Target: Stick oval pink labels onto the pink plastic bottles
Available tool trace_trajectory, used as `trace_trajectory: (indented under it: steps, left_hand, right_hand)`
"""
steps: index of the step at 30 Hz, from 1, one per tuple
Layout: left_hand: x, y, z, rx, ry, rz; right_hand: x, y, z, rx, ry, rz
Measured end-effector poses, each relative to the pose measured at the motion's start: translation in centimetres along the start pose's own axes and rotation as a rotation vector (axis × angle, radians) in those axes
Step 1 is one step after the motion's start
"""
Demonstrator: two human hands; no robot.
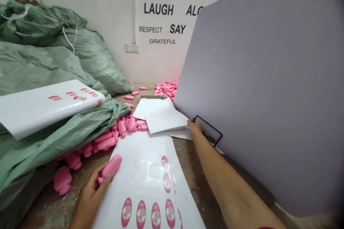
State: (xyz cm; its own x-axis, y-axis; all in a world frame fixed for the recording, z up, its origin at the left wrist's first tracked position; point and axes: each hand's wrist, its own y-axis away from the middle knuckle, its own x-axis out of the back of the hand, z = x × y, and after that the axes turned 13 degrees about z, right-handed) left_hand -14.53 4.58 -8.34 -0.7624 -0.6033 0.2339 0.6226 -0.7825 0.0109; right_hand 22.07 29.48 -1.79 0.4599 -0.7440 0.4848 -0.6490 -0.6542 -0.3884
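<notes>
My left hand (92,189) is closed around a pink plastic bottle (112,165), tilted over the left edge of a glossy white label sheet (139,171). Several oval pink labels (141,214) remain on that sheet, in a lower row and along its right side. Farther forward, my right hand (195,127) is closed at the right corner of some loose white sheets (166,116), beside a black wire frame (212,128). What its fingers grip, if anything, is hidden. Many pink bottles (106,143) lie heaped left of the label sheet.
Large green woven sacks (96,61) fill the left side, with another label sheet (53,105) draped on top. A big grey panel (258,89) stands along the right. More pink bottles (166,88) are piled by the back wall (107,18).
</notes>
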Motion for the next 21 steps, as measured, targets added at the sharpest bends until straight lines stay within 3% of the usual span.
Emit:
trace_trajectory:
  steps: [5,9,13,16,18,21]
  left_hand:
    - [-0.2,0.0,0.5,-0.025,0.058,0.027]
    - [0.8,0.8,2.4,-0.297,-0.107,0.035]
    - [1.9,2.7,5.6,-0.585,-0.408,0.03]
    - [2.1,4.4,8.0,-0.638,-0.581,-0.014]
    - [1.9,5.6,9.2,-0.636,-0.545,-0.082]
    - [1.1,7.1,9.7,-0.422,-0.265,-0.179]
  right_hand:
    - [2.1,0.4,0.8,-0.031,0.019,-0.1]
    - [5.5,3.5,1.2,0.015,-0.05,-0.26]
    - [10.6,9.8,1.7,0.07,-0.18,-0.498]
    - [14.9,15.2,1.5,0.106,-0.243,-0.669]
    - [17.2,18.6,1.3,0.209,-0.25,-0.797]
    - [18.8,22.3,1.3,0.439,-0.056,-0.869]
